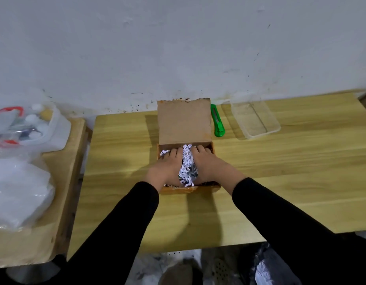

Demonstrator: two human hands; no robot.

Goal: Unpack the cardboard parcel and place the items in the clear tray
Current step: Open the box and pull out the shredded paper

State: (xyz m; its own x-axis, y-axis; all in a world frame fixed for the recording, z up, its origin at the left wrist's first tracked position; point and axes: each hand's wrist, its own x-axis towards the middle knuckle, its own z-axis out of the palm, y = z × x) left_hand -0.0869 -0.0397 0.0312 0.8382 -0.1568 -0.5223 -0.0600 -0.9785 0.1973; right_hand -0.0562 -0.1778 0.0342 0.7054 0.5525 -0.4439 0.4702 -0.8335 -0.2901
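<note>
The cardboard parcel (184, 122) stands open at the table's middle, its lid flap tilted up toward the wall. White shredded paper (187, 165) fills the box and bunches up between my hands. My left hand (166, 166) and my right hand (209, 164) both reach into the box, fingers pressed into the shreds from either side, gathering the bunch. Any items under the paper are hidden. The clear tray (255, 119) sits empty at the back right, well apart from the box.
A green utility knife (218, 121) lies between the box and the tray. The wooden table (280, 171) meets the wall behind. A side table on the left holds a plastic container of small things (30, 124) and white plastic bags (17, 190).
</note>
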